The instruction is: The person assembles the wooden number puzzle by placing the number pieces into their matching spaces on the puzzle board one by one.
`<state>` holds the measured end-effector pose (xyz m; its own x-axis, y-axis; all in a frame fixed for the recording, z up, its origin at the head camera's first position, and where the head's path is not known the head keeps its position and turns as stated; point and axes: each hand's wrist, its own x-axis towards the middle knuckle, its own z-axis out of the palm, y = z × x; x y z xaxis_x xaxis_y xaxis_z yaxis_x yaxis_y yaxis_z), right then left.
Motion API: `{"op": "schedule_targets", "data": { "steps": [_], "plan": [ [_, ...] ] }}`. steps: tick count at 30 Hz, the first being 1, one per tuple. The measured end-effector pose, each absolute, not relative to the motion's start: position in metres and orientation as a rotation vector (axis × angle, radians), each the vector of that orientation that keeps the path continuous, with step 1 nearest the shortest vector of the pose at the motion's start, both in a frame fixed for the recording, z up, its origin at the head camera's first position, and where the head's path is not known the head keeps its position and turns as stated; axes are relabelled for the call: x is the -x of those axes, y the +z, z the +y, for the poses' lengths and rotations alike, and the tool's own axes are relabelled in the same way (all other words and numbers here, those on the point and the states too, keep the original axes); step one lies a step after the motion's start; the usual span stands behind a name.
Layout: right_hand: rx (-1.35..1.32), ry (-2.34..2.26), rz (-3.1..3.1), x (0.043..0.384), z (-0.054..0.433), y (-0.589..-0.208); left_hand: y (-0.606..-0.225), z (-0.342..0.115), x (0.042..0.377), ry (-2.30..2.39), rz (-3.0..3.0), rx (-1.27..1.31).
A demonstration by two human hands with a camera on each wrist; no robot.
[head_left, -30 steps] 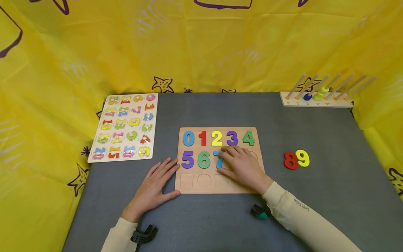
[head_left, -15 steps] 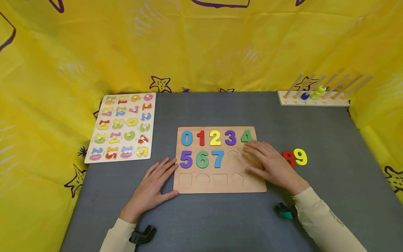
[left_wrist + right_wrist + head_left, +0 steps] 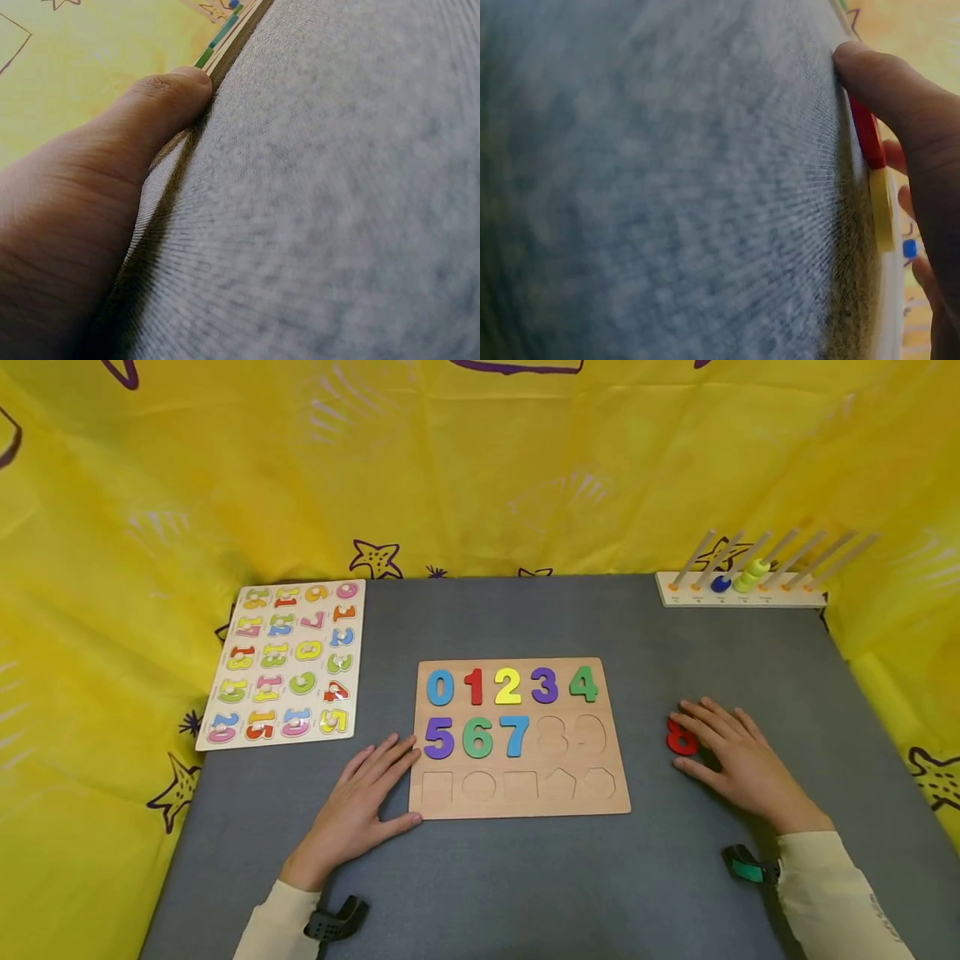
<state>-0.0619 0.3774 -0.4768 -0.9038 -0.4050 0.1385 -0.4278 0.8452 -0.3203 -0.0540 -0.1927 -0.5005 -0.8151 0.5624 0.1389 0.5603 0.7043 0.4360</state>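
The step in hand appears to be picking up the red 8 (image 3: 681, 737), which lies flat on the grey surface (image 3: 540, 893), well to the right of the wooden number board (image 3: 465, 811). The right hand (image 3: 746, 768) is over it, fingers fairly wide, with the thumb on the near side and the fingertips on the far side; whether they press on the piece I cannot tell. In the right wrist view the yellow 9 (image 3: 885, 210) lies right next to the 8, while from the head view the hand hides it. The left hand (image 3: 351, 814) rests at the board's left edge, fingers straight and spread and gripping no piece, which would help steady it. On the board, the top row holds 0 to 4 and the middle row runs 5, 6 and the blue 7 (image 3: 517, 731), then two bare outlines, 8-shaped and 9-shaped. The next move seems to call for narrowing the thumb and fingers on the 8 without dragging the 9 along, lifting it, then carrying it across to the 8 outline (image 3: 552, 735), just beside the 7, and turning it to match before pressing it in.
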Motion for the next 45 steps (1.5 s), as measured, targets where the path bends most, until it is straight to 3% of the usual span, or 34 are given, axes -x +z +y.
{"op": "schedule_targets", "data": {
  "steps": [21,37,45],
  "plan": [
    [-0.761,0.436,-2.836,0.073,0.362,-0.467,-0.5,-0.195,0.054,0.73,2.912,-0.948],
    [-1.111,0.453,-2.818,0.101,0.242,-0.46,-0.5,-0.194,0.053,0.718,2.906,-0.935],
    [-1.137,0.401,-2.855,0.109,0.218,-0.473,-0.501,-0.193,0.053,0.736,2.904,-0.962]
  ]
}}
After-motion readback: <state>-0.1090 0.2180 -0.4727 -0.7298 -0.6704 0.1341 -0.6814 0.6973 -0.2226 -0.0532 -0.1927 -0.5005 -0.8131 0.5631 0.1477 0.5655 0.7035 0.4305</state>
